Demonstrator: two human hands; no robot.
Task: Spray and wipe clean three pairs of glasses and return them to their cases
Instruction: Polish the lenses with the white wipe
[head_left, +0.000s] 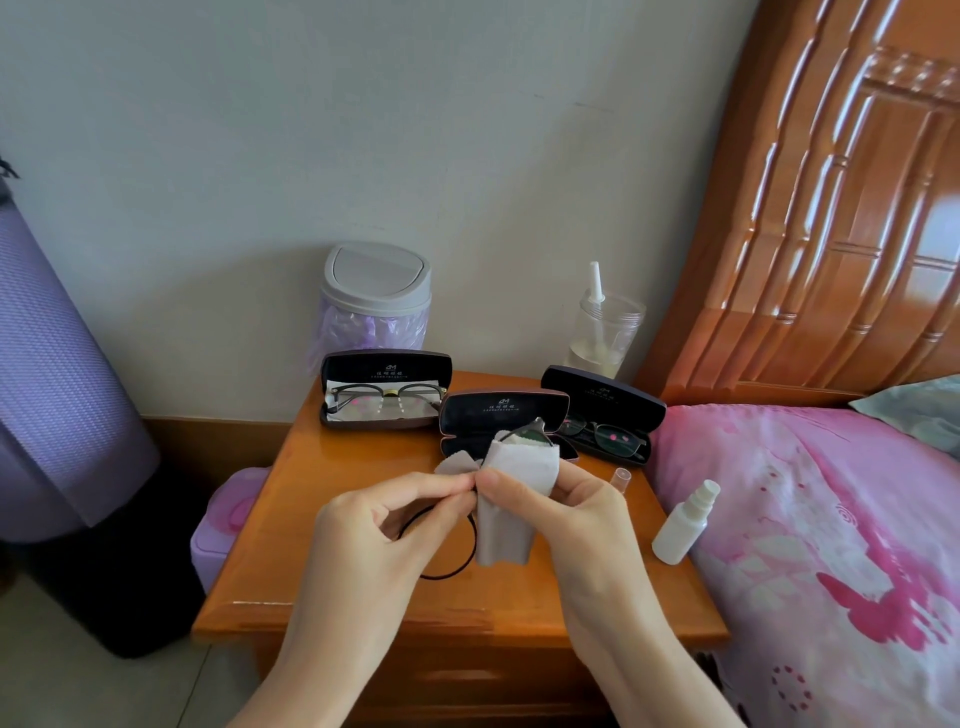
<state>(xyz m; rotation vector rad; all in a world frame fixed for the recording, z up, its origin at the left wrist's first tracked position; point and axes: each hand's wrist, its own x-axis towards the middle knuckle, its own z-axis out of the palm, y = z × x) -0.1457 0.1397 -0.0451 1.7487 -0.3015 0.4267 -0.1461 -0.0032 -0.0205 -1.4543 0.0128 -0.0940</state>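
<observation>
Over the wooden nightstand (322, 561), my left hand (374, 540) pinches a pair of glasses (530, 431) that is mostly wrapped in a grey cloth (514, 493). My right hand (582, 514) grips the cloth around a lens. Only a bit of frame shows above the cloth. Behind them an open case (504, 410) lies empty. A second open case (384, 389) at the back left holds black-rimmed glasses on a cloth. A third open case (608, 410) on the right holds another pair. A white spray bottle (683, 522) stands uncapped at the right edge, its clear cap (622, 480) beside it.
A small swing-lid bin (376, 301) with a purple liner and a clear jar (605, 327) stand at the back by the wall. A black hair tie (452, 566) lies under my hands. A bed with pink bedding (821, 545) adjoins the right side. A purple box (228, 519) sits low on the left.
</observation>
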